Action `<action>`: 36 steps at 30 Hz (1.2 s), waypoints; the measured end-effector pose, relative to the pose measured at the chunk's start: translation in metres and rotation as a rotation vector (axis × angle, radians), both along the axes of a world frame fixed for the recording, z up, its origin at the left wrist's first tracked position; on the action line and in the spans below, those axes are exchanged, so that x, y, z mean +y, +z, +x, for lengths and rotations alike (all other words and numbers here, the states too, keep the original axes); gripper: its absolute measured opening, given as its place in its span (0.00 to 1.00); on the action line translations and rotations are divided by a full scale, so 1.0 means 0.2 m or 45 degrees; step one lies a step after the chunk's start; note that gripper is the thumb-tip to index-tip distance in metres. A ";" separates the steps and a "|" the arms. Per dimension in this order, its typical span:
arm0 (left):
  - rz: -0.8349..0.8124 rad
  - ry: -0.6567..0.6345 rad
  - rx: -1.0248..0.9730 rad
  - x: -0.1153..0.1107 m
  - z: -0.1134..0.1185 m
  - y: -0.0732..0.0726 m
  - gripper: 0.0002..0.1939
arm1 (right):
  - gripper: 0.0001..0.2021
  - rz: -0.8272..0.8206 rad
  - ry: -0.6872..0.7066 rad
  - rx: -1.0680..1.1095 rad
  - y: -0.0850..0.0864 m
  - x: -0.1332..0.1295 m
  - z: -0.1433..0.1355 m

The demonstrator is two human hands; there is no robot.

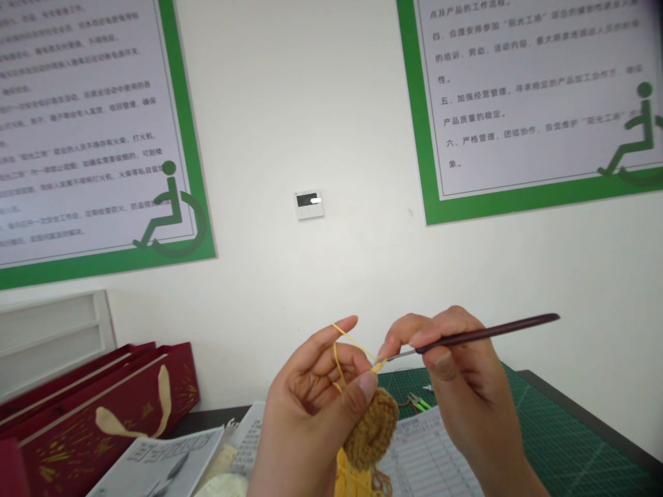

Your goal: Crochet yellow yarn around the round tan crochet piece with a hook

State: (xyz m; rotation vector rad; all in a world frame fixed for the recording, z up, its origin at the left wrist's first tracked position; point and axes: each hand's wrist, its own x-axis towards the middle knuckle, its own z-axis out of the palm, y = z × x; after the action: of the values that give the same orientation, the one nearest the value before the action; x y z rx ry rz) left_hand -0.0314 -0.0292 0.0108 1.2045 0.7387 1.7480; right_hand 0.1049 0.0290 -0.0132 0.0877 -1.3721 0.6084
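1. My left fingers [362,392] pinch a round brown crocheted piece [370,429] near its top edge, a yellow strand [336,353] draped over the index; it looks light, soft and springy, best held by its rim.
2. My right fingers [443,364] grip a slim hook [487,332] by its dark handle, its metal tip meeting the yellow loops between both sets of fingers. The handle looks stiff, smooth and perhaps slippery; the strand could snag.
3. Beneath my fingers, a printed sheet [425,459] and green gridded mat [543,421] cover the dark tabletop [210,417].
4. Red bags [119,431] stand left; ahead, green-bordered posters [77,131] flank a wall panel [309,206].
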 end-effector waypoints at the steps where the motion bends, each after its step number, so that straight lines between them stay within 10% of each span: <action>1: 0.003 0.005 0.000 0.00 0.00 0.00 0.23 | 0.05 0.005 0.007 -0.007 0.00 0.00 0.00; 36: -0.138 -0.138 -0.151 0.00 -0.01 -0.02 0.28 | 0.18 0.499 -0.607 -0.114 -0.06 0.03 -0.01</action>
State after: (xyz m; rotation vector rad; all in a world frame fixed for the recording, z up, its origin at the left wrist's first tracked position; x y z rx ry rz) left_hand -0.0332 -0.0282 0.0072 1.0396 0.6770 1.6533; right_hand 0.1030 0.0349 -0.0246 0.0455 -1.5181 -0.0588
